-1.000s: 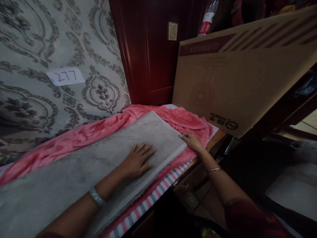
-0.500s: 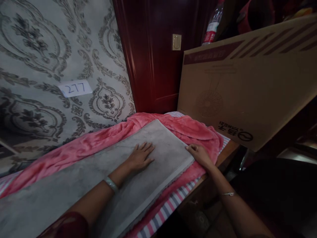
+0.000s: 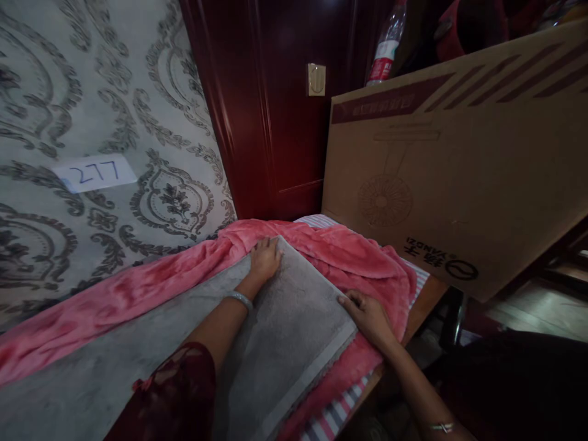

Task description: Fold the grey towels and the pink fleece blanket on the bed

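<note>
A long grey cloth mat [image 3: 303, 312] with a pale hemmed border lies flat over a pink plush blanket [image 3: 367, 257]. At the mat's far corner, my left hand [image 3: 265, 258] rests palm down, its fingers stretched over the edge and their tips partly hidden. My right hand [image 3: 370, 315] pinches the right edge of the mat between thumb and fingers, with the pink blanket just under it.
Striped cloth [image 3: 337, 413] shows beneath the blanket along the wooden edge [image 3: 425, 300]. A large cardboard box [image 3: 441, 159] leans at the back right, a plastic bottle [image 3: 384, 52] behind it. Patterned wallpaper and a paper label [image 3: 96, 173] are on the left, beside a dark red panel [image 3: 275, 122].
My left hand has slid from the middle of the mat to its far corner. My right hand keeps its pinch on the right edge. The view has shifted slightly.
</note>
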A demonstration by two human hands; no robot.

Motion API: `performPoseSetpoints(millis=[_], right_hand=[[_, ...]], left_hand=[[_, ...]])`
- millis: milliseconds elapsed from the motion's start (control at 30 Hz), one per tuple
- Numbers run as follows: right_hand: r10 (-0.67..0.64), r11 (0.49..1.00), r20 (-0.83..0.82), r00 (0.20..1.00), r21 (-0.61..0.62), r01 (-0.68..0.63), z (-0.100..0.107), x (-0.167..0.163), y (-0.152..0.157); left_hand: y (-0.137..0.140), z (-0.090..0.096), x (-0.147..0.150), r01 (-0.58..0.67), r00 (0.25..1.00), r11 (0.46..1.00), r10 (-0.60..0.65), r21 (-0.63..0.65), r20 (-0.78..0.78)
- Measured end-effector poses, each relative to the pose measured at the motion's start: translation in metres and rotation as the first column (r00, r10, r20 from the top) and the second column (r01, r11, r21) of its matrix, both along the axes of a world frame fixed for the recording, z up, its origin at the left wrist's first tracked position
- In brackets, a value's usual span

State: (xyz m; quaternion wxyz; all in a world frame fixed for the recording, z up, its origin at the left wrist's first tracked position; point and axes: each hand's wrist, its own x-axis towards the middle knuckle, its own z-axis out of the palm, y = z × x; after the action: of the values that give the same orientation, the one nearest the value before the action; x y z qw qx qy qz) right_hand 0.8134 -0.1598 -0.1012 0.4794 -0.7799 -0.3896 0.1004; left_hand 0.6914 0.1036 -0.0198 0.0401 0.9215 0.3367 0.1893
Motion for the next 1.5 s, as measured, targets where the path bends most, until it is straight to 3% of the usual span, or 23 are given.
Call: performPoseSetpoints(millis=[100,300,433,633,767,1167,1267,1400,1500], right_hand=[[0.005,1.000,-0.013,1.000,-0.002,-0.006,-0.001,0.000,-0.001],[0.006,1.000,-0.043,0.999,0.003,-0.006,-0.002,-0.002,-0.004],[0.008,1.000,-0.053,0.999,0.005,-0.008,-0.004,-0.002,-0.005],[-0.025,0.999,-0.070,0.997,0.036,0.028,-0.006,-0.003,-0.006],[-0.029,0.999,-0.067,0.997,0.020,0.031,-0.006,-0.002,-0.006],[0.040,0.998,-0.095,0.995,0.051,-0.036,-0.011,0.000,-0.005],[0.036,0.998,-0.094,0.995,0.048,-0.031,-0.011,0.000,-0.005],[0.010,1.000,-0.067,0.998,0.015,-0.009,-0.006,0.000,-0.005],[-0.001,1.000,-0.048,0.999,0.009,0.001,-0.002,-0.001,-0.005]], left_hand=[[0.019,0.017,0.017,-0.132,0.990,0.980,0.137,-0.147,0.025],[0.061,0.035,0.041,-0.143,0.989,0.944,0.126,-0.299,-0.075],[0.065,0.027,0.046,-0.101,0.994,0.948,0.085,-0.302,-0.066],[0.046,-0.006,0.039,-0.063,0.994,0.987,0.076,-0.150,0.078],[0.041,-0.019,0.036,-0.063,0.993,0.990,0.075,-0.128,0.096],[0.073,0.000,0.038,0.113,0.993,0.939,-0.097,-0.325,0.065],[0.065,-0.001,0.037,0.101,0.992,0.952,-0.075,-0.289,0.101],[0.034,0.002,0.031,-0.006,0.978,0.989,0.037,-0.151,0.205],[-0.002,0.003,0.015,0.089,0.986,0.996,-0.089,0.005,0.141]])
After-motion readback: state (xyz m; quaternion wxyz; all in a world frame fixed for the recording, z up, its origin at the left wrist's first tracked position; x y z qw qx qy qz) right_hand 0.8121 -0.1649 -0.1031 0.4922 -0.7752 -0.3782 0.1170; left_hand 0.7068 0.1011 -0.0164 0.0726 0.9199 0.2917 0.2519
